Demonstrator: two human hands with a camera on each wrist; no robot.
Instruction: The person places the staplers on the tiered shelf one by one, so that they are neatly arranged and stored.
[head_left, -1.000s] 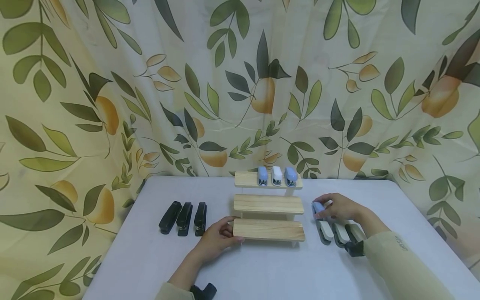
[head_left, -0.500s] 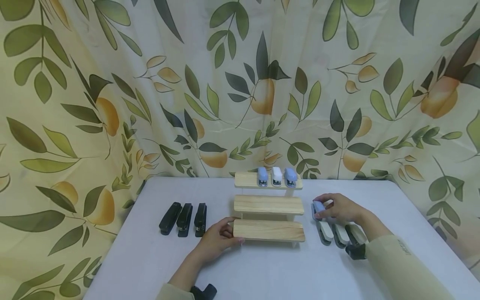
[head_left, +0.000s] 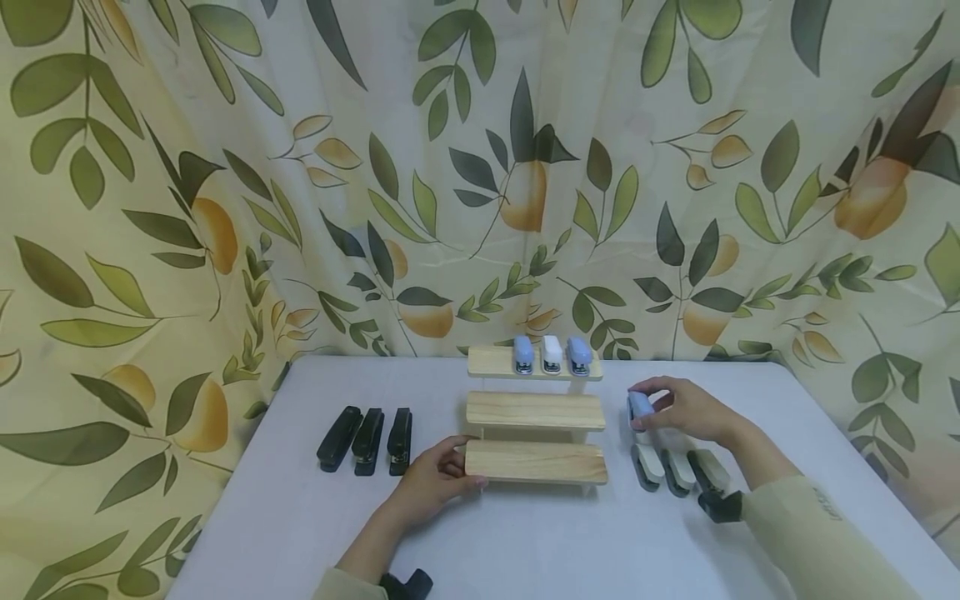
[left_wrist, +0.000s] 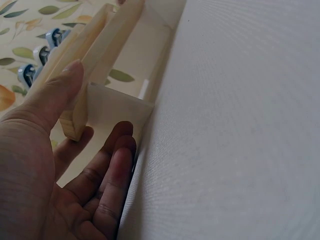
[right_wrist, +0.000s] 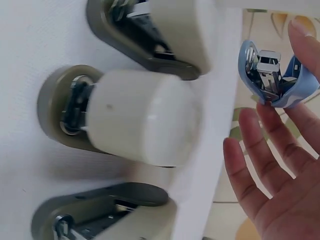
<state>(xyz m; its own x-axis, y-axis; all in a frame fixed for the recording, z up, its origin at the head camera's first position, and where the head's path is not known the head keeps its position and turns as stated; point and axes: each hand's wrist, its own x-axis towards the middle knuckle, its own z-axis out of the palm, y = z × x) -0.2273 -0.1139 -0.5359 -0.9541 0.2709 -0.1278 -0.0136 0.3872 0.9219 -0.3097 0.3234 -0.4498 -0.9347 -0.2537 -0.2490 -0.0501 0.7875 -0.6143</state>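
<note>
In the head view my right hand pinches a small light-blue stapler between thumb and fingers. The right wrist view shows this blue stapler raised off the table, its metal mechanism facing the camera. My left hand grips the left end of the lowest board of a three-tier wooden shelf. Seen from the left wrist, the thumb lies on the board and a finger is under its edge. On the top tier stand a blue, a white and another blue mini stapler.
Three black staplers stand left of the shelf on the white table. Three white-and-grey staplers lie on the right, just below my right hand. A leaf-patterned curtain hangs behind the table.
My right hand has moved slightly up and right with the blue stapler, away from the white-and-grey staplers. My left hand stays at the shelf.
</note>
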